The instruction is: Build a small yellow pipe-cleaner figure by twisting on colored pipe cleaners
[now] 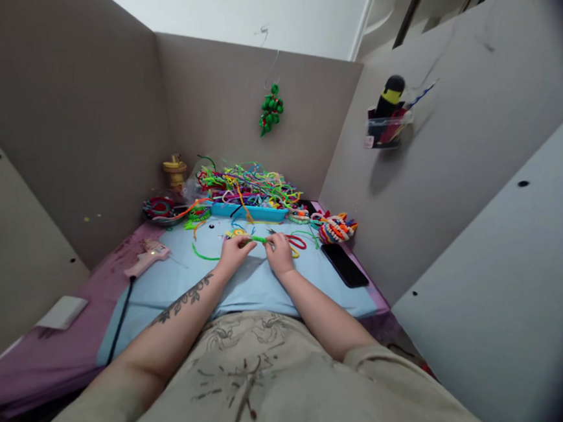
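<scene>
Head view shows the left hand [233, 249] and the right hand [279, 253] close together on the light blue cloth [256, 287], both pinching one green pipe cleaner [258, 239] between them. Red scissors [297, 241] lie just behind, a black phone [344, 265] at right, a glue gun [148, 256] at left.

- We see a green pipe cleaner [258, 239], thin and fuzzy, lying roughly level just above the light blue cloth, near the middle of the work surface.
- We find its left end pinched in the fingers of the left hand [234, 251], its right end in the fingers of the right hand [279, 253].
</scene>
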### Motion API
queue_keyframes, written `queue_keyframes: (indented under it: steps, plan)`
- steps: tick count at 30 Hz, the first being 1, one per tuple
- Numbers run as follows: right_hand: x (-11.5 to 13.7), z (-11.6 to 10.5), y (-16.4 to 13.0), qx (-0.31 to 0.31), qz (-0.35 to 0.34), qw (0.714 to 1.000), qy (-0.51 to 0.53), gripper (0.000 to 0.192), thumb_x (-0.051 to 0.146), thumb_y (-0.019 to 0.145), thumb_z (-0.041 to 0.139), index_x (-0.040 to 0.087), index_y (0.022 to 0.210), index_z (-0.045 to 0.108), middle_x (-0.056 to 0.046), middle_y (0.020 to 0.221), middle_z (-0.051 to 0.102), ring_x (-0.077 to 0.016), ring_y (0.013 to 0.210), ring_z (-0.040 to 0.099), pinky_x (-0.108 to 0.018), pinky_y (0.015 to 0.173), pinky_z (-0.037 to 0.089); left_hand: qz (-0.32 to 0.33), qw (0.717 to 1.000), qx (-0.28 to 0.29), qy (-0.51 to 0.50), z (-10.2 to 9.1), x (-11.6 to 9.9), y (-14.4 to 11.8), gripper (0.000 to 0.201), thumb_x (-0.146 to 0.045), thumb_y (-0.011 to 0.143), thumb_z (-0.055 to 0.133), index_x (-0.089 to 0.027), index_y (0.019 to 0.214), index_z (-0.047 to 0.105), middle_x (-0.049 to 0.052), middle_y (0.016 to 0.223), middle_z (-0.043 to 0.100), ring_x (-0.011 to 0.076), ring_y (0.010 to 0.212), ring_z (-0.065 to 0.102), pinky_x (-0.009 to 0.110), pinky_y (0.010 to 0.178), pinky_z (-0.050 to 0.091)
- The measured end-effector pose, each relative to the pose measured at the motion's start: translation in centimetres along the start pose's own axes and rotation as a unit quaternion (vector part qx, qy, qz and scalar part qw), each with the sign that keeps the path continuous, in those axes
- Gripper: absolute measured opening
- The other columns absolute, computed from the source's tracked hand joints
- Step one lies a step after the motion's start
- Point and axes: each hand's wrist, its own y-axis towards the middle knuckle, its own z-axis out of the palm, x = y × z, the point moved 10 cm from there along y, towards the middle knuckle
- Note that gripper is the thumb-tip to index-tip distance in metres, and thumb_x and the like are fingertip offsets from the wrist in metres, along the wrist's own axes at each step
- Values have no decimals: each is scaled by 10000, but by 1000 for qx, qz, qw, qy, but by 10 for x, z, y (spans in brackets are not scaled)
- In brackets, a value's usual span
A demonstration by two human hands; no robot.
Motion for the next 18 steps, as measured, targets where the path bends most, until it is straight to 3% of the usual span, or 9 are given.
queue_keyframes:
  steps: [18]
  plan:
    - [-1, 3, -1, 8, 5, 1000, 6, 83, 141, 718, 504, 207, 677, 475, -32, 750, 498, -199, 777, 471, -321, 713, 405, 75, 993, 31, 87, 5, -23, -6, 278, -395, 760, 538, -167, 643, 645, -8, 549, 552, 126, 561, 489, 227, 529, 364]
